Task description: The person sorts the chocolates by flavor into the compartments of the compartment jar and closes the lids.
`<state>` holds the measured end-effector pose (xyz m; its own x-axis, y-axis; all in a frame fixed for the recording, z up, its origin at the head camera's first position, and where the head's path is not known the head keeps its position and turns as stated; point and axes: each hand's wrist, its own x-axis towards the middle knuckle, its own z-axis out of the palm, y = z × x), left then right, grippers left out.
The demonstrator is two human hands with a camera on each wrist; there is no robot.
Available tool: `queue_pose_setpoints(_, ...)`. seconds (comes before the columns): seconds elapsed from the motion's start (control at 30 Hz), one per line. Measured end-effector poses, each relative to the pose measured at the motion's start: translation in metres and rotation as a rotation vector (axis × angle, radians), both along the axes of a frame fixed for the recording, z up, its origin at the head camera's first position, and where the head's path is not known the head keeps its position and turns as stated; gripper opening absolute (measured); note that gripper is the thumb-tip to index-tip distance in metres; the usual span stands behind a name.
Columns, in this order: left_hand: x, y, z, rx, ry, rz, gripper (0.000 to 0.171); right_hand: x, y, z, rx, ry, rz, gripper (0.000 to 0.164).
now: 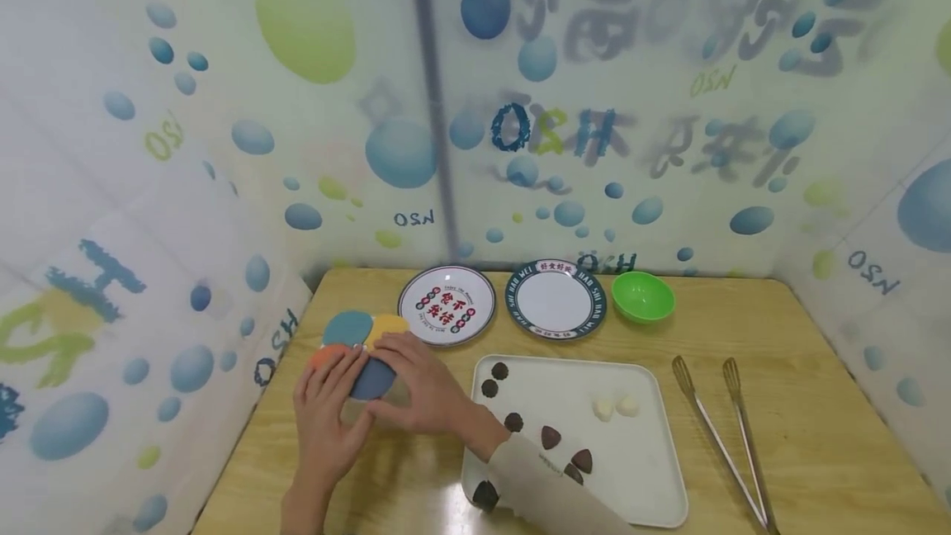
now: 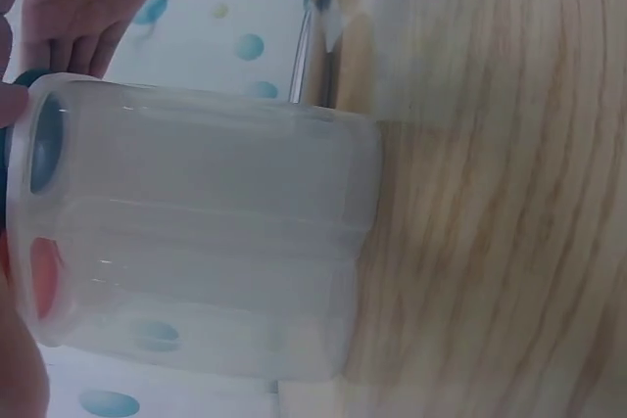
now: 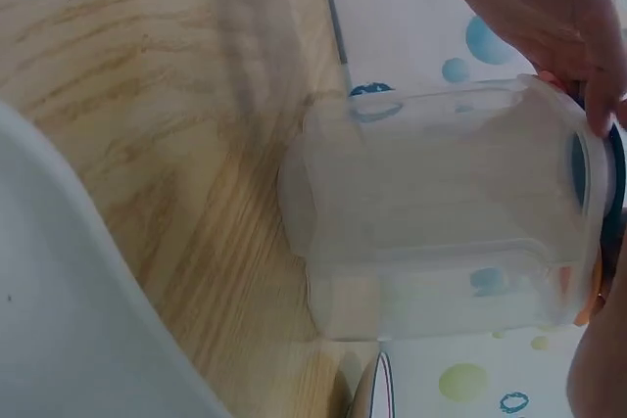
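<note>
A tall translucent plastic storage canister (image 2: 216,232) stands upright on the wooden table, at the left in the head view. On its top sit four coloured lids: a teal lid (image 1: 347,328), a yellow lid (image 1: 389,332), an orange lid (image 1: 328,352) and a blue lid (image 1: 373,380). My left hand (image 1: 327,411) grips the top from the left, fingers over the orange and blue lids. From the right, my right hand (image 1: 423,386) holds the top around the blue lid, fingers reaching the yellow one. The fingers partly hide the lids.
A white tray (image 1: 646,502) bears several dark ridged pieces, brown triangular pieces and two cream pieces; my right forearm crosses it. Behind stand a red-lettered plate (image 1: 446,324), a teal-rimmed plate (image 1: 557,304) and a green bowl (image 1: 643,298). Metal tongs (image 1: 716,432) lie right of the tray.
</note>
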<state>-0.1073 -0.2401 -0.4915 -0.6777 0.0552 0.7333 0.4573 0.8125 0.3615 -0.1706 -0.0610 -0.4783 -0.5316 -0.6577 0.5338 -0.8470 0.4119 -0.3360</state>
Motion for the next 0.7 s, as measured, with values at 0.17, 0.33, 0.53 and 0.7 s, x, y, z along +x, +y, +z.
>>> queue_pose_setpoints(0.17, -0.005, 0.002, -0.002, 0.033, 0.090, -0.001, 0.051, -0.008, 0.001, 0.001, 0.031, 0.057, 0.000, 0.065)
queue_pose_setpoints(0.33, -0.011, 0.004, -0.001, 0.050, 0.131, -0.022, 0.049, -0.017, 0.001, -0.004, -0.003, 0.055, -0.003, 0.068)
queue_pose_setpoints(0.53, -0.008, 0.005, -0.004, 0.060, 0.122, -0.020, 0.048, -0.017, -0.001, -0.018, -0.105, 0.095, 0.011, 0.067)
queue_pose_setpoints(0.7, -0.006, 0.005, -0.007, 0.049, 0.137, -0.009, 0.049, -0.017, -0.001, -0.021, -0.150, 0.080, 0.048, 0.065)
